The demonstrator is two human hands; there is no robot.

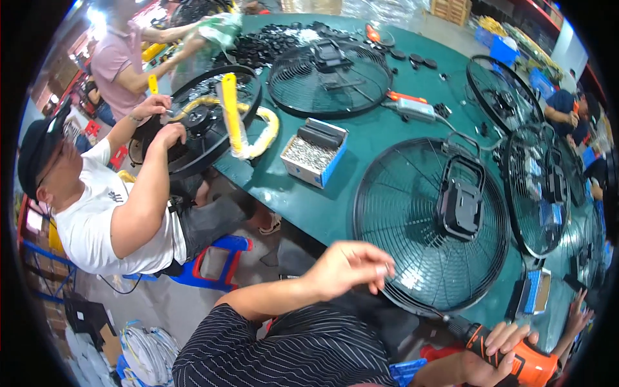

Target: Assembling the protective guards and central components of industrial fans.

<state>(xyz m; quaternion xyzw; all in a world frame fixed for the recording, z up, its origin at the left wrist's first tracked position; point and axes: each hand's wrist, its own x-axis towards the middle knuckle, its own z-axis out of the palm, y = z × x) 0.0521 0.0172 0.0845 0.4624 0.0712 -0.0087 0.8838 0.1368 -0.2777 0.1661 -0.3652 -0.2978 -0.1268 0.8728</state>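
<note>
My right hand [501,355] is wrapped round an orange and black cordless drill [538,366], its chuck pointing left toward the near rim of a fan cage. That round black wire fan cage [403,238] lies flat on the green table [271,184], with a black motor housing [460,203] mounted on it. By the cage's near left rim is my left hand [348,267], thumb and fingers drawn together in a pinch. Whatever is between its fingertips is too small to make out. Beyond it stands an open cardboard box of small metal screws [309,157], with a dark block in it.
At the left, a seated co-worker [122,213] handles another fan [200,122] with yellow tubing [261,138]. More fan cages [329,77] stand at the back and right. A white power strip [412,108] and heaped black parts [271,48] lie on the table.
</note>
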